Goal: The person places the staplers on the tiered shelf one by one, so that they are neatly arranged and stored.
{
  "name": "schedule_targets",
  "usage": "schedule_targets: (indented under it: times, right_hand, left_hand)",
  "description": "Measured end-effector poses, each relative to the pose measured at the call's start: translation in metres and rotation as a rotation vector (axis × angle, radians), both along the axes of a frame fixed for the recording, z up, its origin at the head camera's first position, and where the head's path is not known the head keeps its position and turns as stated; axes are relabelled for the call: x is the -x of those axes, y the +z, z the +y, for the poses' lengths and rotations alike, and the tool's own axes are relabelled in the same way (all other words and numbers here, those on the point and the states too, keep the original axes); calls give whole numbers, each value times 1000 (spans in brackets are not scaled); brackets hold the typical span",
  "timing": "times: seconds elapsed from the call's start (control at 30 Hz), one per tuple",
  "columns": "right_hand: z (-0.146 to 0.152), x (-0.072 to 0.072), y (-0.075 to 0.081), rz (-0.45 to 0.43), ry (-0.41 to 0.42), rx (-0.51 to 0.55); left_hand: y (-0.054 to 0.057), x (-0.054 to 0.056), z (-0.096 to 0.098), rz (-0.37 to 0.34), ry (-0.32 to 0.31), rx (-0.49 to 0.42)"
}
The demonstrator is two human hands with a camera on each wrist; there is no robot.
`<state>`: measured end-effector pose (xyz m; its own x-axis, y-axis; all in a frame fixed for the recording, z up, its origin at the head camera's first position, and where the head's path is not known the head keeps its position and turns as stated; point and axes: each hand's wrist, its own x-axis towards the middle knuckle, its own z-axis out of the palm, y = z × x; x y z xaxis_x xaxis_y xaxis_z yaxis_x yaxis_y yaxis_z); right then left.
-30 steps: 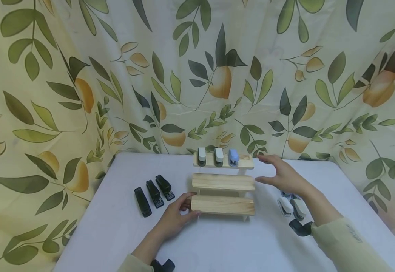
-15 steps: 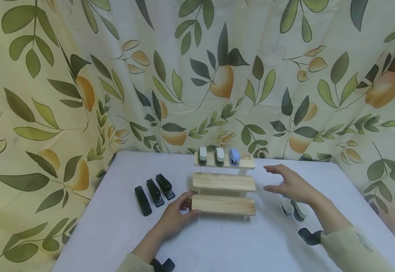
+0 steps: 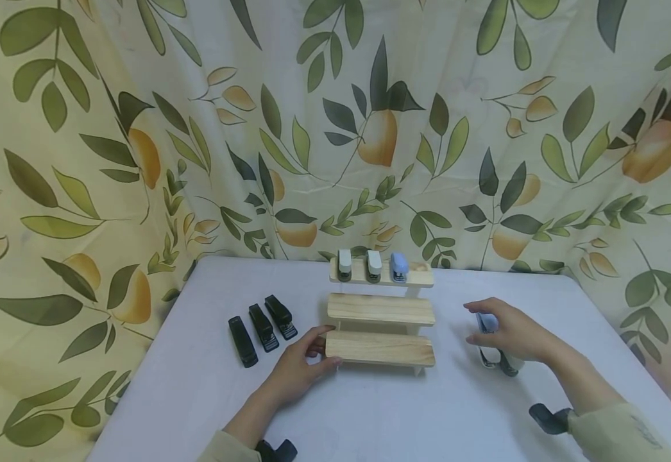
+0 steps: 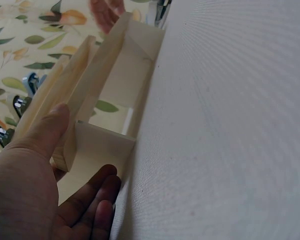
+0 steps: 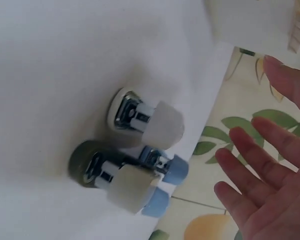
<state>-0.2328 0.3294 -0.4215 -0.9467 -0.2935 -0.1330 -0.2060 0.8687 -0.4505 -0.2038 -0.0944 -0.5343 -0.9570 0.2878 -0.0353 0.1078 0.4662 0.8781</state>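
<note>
A three-tier wooden display stand is at the middle of the table. My left hand grips the left end of its lowest tier; in the left wrist view the thumb lies along the board and other fingers curl below. My right hand hovers over a group of small staplers on the right, its fingers spread and holding nothing. In the right wrist view these are a white stapler, a white stapler with a dark green base and blue ones behind, apart from the fingers.
Two white-topped staplers and a blue stapler stand on the top tier. Several black staplers lie left of the stand. A leaf-patterned curtain hangs behind the white tablecloth.
My right hand has moved away from the stand's right side, rightward and down to above the staplers. My left hand has stayed at the lowest tier.
</note>
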Motion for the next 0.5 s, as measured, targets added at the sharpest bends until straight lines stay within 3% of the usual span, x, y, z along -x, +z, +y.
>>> schedule_targets:
  times: [0.5]
  right_hand:
    - [22,-12,-7,-88,-53,-60]
  left_hand:
    - [2,-2,1,-11,17,18]
